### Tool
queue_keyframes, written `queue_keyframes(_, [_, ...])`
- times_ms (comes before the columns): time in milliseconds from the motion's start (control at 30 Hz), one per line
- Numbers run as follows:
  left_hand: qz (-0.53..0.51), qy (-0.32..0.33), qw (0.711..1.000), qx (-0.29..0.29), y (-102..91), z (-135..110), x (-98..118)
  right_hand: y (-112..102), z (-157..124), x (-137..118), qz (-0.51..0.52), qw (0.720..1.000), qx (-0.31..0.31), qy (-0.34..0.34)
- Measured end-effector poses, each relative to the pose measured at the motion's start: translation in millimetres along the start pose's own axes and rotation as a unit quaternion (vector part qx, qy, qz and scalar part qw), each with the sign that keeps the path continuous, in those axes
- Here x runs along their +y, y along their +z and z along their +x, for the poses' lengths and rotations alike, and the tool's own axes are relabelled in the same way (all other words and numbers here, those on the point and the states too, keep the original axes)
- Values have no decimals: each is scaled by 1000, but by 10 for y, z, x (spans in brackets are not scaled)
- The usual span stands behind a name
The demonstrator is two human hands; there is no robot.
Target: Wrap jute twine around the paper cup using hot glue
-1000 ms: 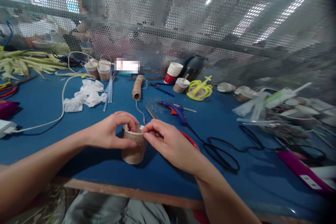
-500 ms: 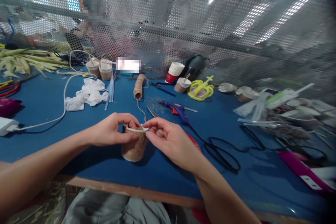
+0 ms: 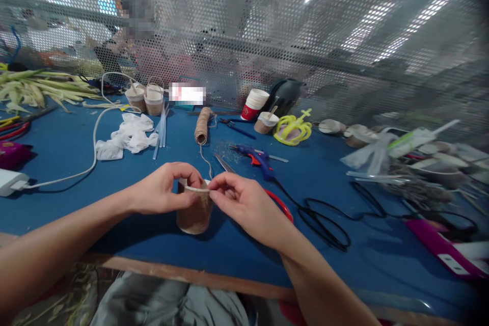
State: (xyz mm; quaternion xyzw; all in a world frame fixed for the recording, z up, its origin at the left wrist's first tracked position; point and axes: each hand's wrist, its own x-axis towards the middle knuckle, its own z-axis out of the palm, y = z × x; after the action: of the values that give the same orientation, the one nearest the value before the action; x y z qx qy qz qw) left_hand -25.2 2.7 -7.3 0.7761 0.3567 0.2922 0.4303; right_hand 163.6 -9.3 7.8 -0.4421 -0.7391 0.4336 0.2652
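A paper cup [image 3: 194,214] covered in brown twine-like wrapping stands near the front of the table. My left hand [image 3: 168,189] grips it, fingers inside the pale rim and thumb against the outer wall. At the rim's right side, my right hand [image 3: 244,204] pinches its thumb and forefinger together. Twine [image 3: 206,159] runs from a spool [image 3: 202,126] behind the cup to these fingertips; its end is hidden. Scissors [image 3: 224,163] with red handles lie partly under my right hand. Beyond them rests a blue glue gun [image 3: 257,159].
Glue sticks [image 3: 162,132] and crumpled white pieces [image 3: 132,135] lie left of the spool. Wrapped cups [image 3: 154,101], stacked paper cups [image 3: 254,104] and a yellow crown-shaped piece [image 3: 292,130] stand behind. A black cable [image 3: 324,229] loops at right. Perforated metal mesh [image 3: 244,35] closes the back.
My right fingertips have shifted slightly left along the cup's rim. More of the scissors' red handle shows beside my right hand. The left hand keeps its grip on the cup.
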Motion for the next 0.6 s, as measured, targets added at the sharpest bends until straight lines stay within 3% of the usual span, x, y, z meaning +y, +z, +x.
queue_keyframes(467, [-98,-34,994,-20,-25,-12,-25,5,-10,11,12,1000,7,1])
queue_keyframes(600, [-75,-23,996,42,-60,-5,-49,-3,-48,-14,66,997,38,17])
